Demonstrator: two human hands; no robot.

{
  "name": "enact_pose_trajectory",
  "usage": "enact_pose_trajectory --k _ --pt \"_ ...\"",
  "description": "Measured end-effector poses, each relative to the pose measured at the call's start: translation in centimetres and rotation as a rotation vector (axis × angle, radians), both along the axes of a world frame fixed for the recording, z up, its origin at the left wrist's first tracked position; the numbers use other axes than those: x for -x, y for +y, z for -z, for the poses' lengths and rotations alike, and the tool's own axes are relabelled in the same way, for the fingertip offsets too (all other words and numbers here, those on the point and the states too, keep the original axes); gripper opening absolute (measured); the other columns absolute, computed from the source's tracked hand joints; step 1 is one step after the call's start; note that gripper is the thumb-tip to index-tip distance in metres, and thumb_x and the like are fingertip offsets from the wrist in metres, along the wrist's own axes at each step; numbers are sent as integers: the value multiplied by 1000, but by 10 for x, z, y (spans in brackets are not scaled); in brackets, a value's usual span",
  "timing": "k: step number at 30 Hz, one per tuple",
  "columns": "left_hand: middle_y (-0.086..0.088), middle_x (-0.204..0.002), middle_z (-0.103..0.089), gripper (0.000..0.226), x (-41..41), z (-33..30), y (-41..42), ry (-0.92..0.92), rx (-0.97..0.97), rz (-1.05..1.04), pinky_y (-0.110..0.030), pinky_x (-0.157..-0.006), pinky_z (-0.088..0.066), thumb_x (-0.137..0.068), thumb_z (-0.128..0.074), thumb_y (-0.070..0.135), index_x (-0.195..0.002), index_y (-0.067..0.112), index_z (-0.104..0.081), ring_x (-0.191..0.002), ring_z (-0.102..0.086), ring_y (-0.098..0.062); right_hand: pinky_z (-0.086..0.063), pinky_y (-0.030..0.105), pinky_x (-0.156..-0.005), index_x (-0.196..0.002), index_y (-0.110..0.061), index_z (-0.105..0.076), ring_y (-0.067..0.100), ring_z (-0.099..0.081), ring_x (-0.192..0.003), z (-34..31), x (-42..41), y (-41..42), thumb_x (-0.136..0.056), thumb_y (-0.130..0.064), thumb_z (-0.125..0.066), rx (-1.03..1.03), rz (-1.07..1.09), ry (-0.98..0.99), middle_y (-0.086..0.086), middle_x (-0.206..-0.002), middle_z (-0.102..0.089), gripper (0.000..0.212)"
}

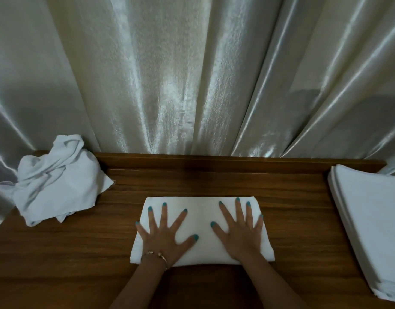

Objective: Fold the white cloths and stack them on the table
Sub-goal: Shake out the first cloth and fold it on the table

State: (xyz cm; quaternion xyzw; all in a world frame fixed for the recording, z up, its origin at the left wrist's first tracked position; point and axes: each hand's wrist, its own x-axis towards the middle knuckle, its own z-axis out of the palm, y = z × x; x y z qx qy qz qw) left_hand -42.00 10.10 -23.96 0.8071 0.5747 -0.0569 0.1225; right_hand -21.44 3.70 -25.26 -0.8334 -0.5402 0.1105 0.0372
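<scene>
Both my palms lie flat, fingers spread apart, on the folded cloth (202,228) at the middle of the table (80,253), gripping nothing. Its long axis runs left to right under my left hand (164,235) and right hand (240,230). The stack (370,219) sits well off to my right (the crumpled pile (54,181) is opposite), so my right hand is nearer for carrying it over.

We've got the folded cloth (202,228) centre-table (214,181), left hand (164,236) and right hand (241,233) flat on it. Crumpled pile (54,181) sits far left, folded stack (370,226) far right, curtain (192,74) behind.
</scene>
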Motion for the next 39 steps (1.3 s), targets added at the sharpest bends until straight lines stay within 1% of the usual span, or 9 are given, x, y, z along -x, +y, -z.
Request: enact_pose_trajectory --k 18,25,27,30,32,34,36,37,39 --pt "3 -154 29 80 -34 1 115 -18 7 68 -71 -104 10 -60 0 92 -129 62 26 -140 26 -39 7 60 -115 -140 -56 26 27 22 -147 -7 -30 103 -68 -82 11 75 58 -58 -4 -160 23 78" --pt "5 -144 40 86 -32 2 112 -94 41 105 -67 -97 25 -52 8 91 -132 61 21 -136 34 -36 8 60 -114 -139 -54 29 28 20 -147 -5 -39 107 -62 -84 19 128 17 -98 -4 -158 28 82" --pt "3 -152 26 76 -20 4 112 -100 6 148 -62 -97 29 -66 1 89 -136 60 12 -141 24 -31 8 59 -114 -139 -51 31 28 19 -148 -9 -30 104 -70 -82 15 165 44 -127 -4 -154 32 78" --pt "3 -149 -39 63 7 5 101 -88 65 212 -55 -108 -1 -84 -17 73 -142 49 -10 -137 -32 -25 1 56 -117 -135 -46 32 24 8 -150 -13 -10 88 -90 -67 -5 154 100 -172 -2 -163 13 62" --pt "7 -148 -39 63 23 -6 92 -52 141 276 -47 -111 -17 -86 -10 67 -143 44 5 -134 -38 -20 -2 52 -119 -133 -46 31 19 3 -151 -16 8 76 -95 -59 -10 122 90 -156 -5 -164 4 57" --pt "8 -158 -11 59 47 -21 92 -53 83 334 -42 -113 -4 -77 10 67 -131 53 28 -145 -16 -16 -3 50 -119 -131 -46 33 17 1 -151 -22 25 69 -96 -57 -9 136 78 -136 -7 -163 5 55" --pt "5 -157 -21 67 73 -28 93 -1 30 413 -33 -113 2 -79 13 63 -144 49 1 -144 -22 -15 -7 49 -119 -130 -45 32 16 -2 -151 -35 43 69 -96 -58 -8 134 61 -124 -8 -163 4 55" --pt "5 -148 -41 64 84 -37 95 18 46 391 -33 -113 -8 -89 6 58 -143 41 -24 -135 -41 -14 -9 48 -120 -132 -45 31 16 -2 -151 -42 53 73 -96 -59 -7 120 48 -106 -8 -163 4 55" --pt "6 -130 -61 48 109 -53 113 3 -69 346 -37 -106 -25 -96 -20 47 -131 32 -49 -120 -58 -14 -9 45 -120 -136 -46 29 14 -1 -150 -59 75 80 -93 -60 -1 79 19 -28 -9 -163 6 54"
